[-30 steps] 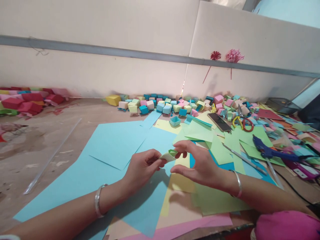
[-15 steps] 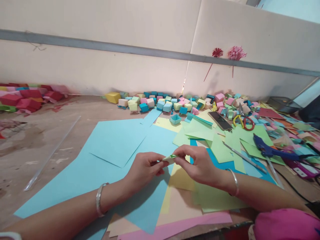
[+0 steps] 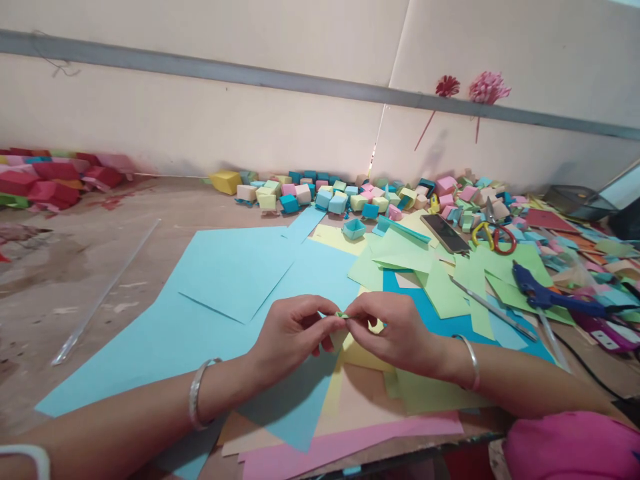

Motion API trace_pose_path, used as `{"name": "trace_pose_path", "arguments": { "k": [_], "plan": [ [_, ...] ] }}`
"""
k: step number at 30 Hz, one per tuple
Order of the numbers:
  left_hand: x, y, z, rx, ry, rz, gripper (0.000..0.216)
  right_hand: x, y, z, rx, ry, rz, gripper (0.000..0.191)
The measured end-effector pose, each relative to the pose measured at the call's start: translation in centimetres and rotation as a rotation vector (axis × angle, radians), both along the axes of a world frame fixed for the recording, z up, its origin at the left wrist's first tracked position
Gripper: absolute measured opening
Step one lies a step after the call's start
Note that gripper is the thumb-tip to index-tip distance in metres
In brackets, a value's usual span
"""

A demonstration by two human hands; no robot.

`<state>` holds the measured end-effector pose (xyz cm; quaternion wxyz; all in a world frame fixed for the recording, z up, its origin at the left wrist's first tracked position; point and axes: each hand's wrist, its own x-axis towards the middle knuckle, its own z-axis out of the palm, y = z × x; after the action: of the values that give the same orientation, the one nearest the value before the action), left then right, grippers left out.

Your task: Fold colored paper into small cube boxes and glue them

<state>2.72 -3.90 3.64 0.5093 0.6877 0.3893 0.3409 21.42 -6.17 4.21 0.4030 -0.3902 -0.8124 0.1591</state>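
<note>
Between the fingertips of both hands is a small folded piece of green paper [image 3: 342, 315], mostly covered by the fingers. My left hand [image 3: 295, 333] pinches its left side with thumb and forefinger. My right hand [image 3: 395, 330] pinches the right side, and the two sets of fingertips almost meet. Below the hands lie large light-blue paper sheets [image 3: 220, 273], with yellow paper [image 3: 367, 353] and peach paper [image 3: 370, 400] under the right hand. A small open teal paper box [image 3: 354, 229] stands beyond the hands.
Many small folded paper boxes [image 3: 303, 193] line the wall. To the right lie a phone [image 3: 445, 233], scissors [image 3: 494, 238], a craft knife [image 3: 493, 308] and a blue glue gun [image 3: 555, 293]. A clear glue stick [image 3: 107, 290] lies at left. Pink paper strips [image 3: 350, 447] border the table's front edge.
The fingertips have drawn closer together over the green paper, so less of it shows. The whole view has tilted slightly downward.
</note>
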Motion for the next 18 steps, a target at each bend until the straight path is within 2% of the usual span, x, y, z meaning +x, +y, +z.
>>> {"name": "trace_pose_path", "arguments": {
  "k": [4, 7, 9, 11, 14, 18],
  "plan": [
    [-0.1, 0.5, 0.7, 0.138, 0.089, 0.01, 0.027, -0.1, 0.0, 0.3, -0.154, 0.067, -0.004, 0.012],
    [-0.3, 1.1, 0.9, 0.147, 0.167, 0.008, 0.021, 0.2, 0.5, 0.5, -0.338, 0.204, -0.073, 0.012],
    [-0.4, 1.4, 0.5, 0.063, 0.167, -0.043, 0.017, 0.6, 1.2, 0.6, -0.426, 0.328, -0.122, 0.011],
    [-0.5, 1.6, -0.1, -0.095, 0.11, -0.08, 0.023, 1.0, 2.1, 0.5, -0.507, 0.401, -0.143, 0.01],
    [-0.6, 1.9, -1.0, -0.271, 0.081, -0.044, 0.031, 1.6, 3.5, 0.0, -0.623, 0.372, -0.13, 0.011],
    [-0.5, 2.1, -1.2, -0.354, 0.099, -0.081, 0.029, 2.0, 4.5, -1.2, -0.645, 0.306, -0.119, 0.018]
  ]
}}
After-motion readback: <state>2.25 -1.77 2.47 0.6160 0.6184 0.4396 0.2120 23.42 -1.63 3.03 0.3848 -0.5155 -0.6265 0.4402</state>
